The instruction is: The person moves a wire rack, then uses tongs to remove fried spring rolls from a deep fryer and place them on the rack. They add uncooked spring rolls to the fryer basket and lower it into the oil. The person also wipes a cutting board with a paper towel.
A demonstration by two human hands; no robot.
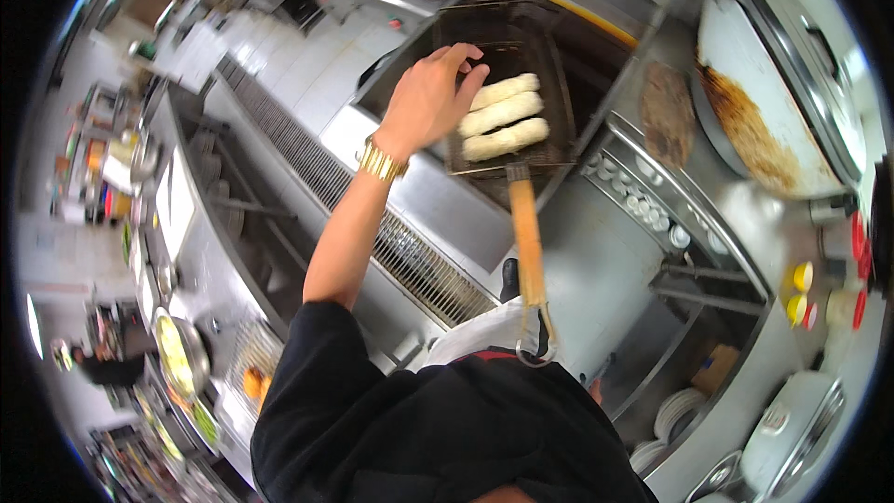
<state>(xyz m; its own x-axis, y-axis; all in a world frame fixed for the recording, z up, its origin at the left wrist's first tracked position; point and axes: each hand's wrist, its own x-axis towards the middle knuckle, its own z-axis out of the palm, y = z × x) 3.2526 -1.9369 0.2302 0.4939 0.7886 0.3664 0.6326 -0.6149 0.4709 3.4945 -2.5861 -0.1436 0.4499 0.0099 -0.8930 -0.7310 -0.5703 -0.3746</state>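
Note:
My left hand (pixel 434 92), with a gold watch on its wrist, reaches over the left side of a wire fry basket (pixel 561 94). Its fingers are bent and apart, and nothing shows between them. Three pale, crumb-coated rolls (pixel 504 108) lie side by side in the basket, just right of my thumb. Towards my body runs the basket's wooden handle (pixel 528 237), which ends in a wire loop by my waist. Beneath the basket is a dark metal fryer well (pixel 601 73). Only a bit of my right hand (pixel 596 391) shows beside my torso; whether it holds something cannot be made out.
A floor drain grate (pixel 412 269) runs at my left. Beyond it stands a steel counter (pixel 227 279) with a bowl of pale food (pixel 178 356). On the right counter sit a large stained pan (pixel 761 133) and a brown board (pixel 667 115). Another person (pixel 115 363) is far left.

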